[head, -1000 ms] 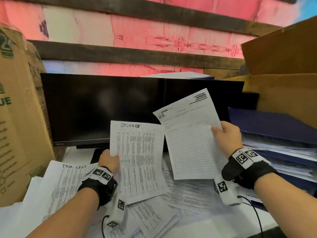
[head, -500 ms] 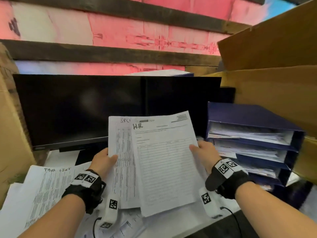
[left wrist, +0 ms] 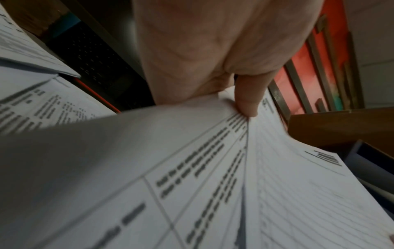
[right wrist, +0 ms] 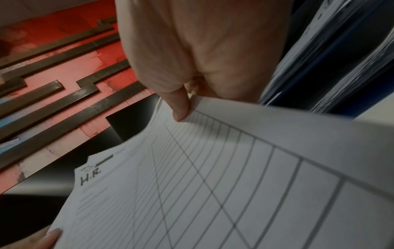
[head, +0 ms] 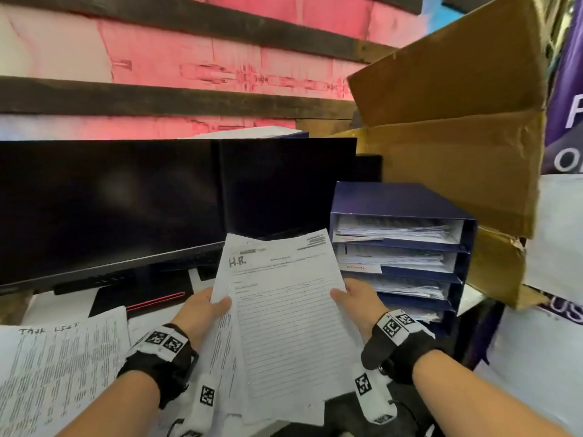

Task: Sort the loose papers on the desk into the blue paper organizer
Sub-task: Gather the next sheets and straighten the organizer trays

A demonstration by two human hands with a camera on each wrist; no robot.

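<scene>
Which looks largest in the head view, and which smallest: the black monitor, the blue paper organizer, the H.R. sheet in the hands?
1. black monitor, clearly largest.
2 and 3. H.R. sheet and blue paper organizer fill similar areas; the sheet is nearer the camera, so I leave them unranked.

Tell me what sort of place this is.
Most likely a cluttered office desk or back-room workstation: a dark monitor, a blue paper organizer with stacked trays of documents, loose printed sheets such as a task list, and cardboard boxes crowding it.

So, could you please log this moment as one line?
left hand: holds papers | right hand: holds H.R. sheet | organizer: right
</scene>
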